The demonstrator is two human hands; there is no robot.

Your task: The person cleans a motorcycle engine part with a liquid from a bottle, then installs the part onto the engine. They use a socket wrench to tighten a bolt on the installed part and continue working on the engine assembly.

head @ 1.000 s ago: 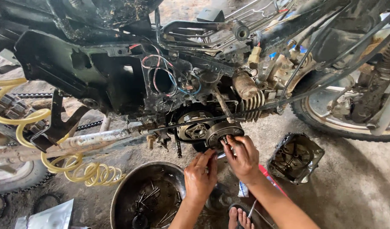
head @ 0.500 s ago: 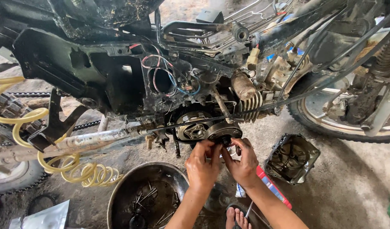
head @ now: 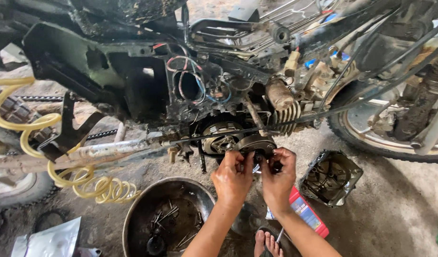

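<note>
A person's left hand [head: 234, 178] and right hand [head: 278, 178] press together on a round clutch assembly [head: 257, 144] low on a stripped motorcycle engine [head: 276, 102], above a metal bowl [head: 133, 223] holding bolts, beside a removed engine cover [head: 330, 177].

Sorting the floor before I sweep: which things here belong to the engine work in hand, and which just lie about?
In hand: left hand, right hand, round clutch part, removed engine cover, bowl of bolts.
Lying about: yellow coiled hose, red box, silver bag.
</note>
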